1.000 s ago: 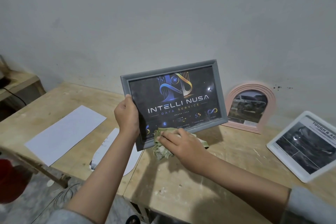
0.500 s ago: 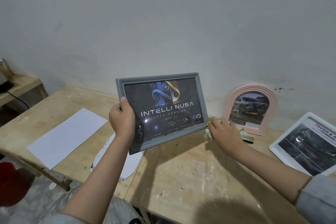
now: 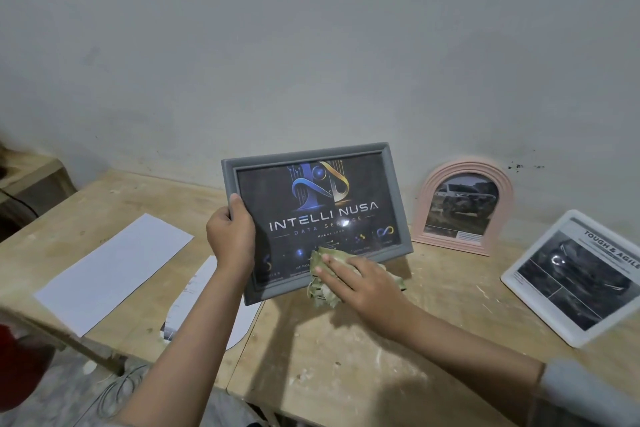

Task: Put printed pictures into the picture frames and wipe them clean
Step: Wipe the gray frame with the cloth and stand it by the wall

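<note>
A grey picture frame (image 3: pixel 391 184) with a dark "INTELLI NUSA" print stands tilted over the wooden table (image 3: pixel 346 357). My left hand (image 3: pixel 231 236) grips the frame's left edge, thumb on the front. My right hand (image 3: pixel 360 279) presses a crumpled greenish cloth (image 3: pixel 320 288) with straight fingers against the frame's lower glass and bottom edge.
A pink arched frame (image 3: pixel 427 218) with a car photo leans against the wall at the right. A white frame (image 3: pixel 519 284) with a "TOUGH & AGILE" print lies at the far right. A white paper sheet (image 3: pixel 114 270) and a cut-out paper piece (image 3: pixel 194 298) lie at the left.
My right hand went right beside the pink frame with the cloth, then came back to the grey frame's lower glass. The frame moved down and right slightly.
</note>
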